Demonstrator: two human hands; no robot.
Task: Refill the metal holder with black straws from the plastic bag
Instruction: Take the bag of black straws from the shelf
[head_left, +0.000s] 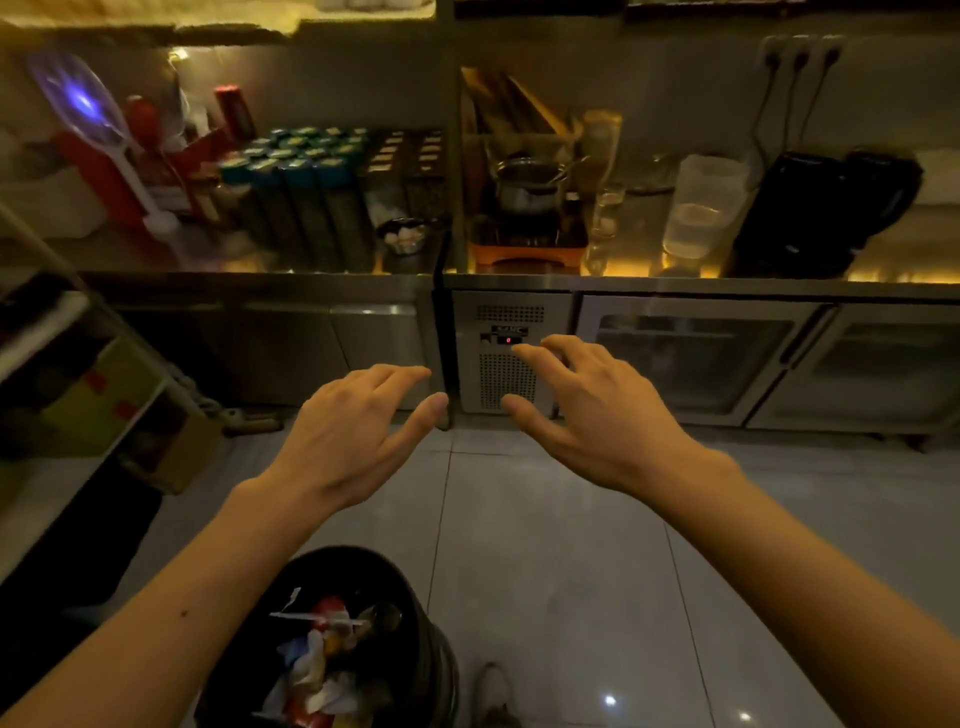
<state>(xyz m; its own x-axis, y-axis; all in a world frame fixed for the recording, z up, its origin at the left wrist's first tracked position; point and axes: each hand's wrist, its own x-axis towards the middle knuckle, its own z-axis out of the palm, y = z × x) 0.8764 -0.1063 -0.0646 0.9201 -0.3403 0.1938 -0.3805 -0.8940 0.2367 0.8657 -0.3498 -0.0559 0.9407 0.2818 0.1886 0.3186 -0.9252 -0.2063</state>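
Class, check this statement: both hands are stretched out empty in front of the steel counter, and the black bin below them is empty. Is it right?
Not quite. The head view shows the black bin holds crumpled rubbish; it is not empty. The rest stands: the left hand and right hand are stretched out empty in front of the steel counter.

A waste bin stands on the near floor. Beyond it, the left hand and right hand are side by side, apart. On the far counter, cans sit left, a pot centre, and a jug to its right.
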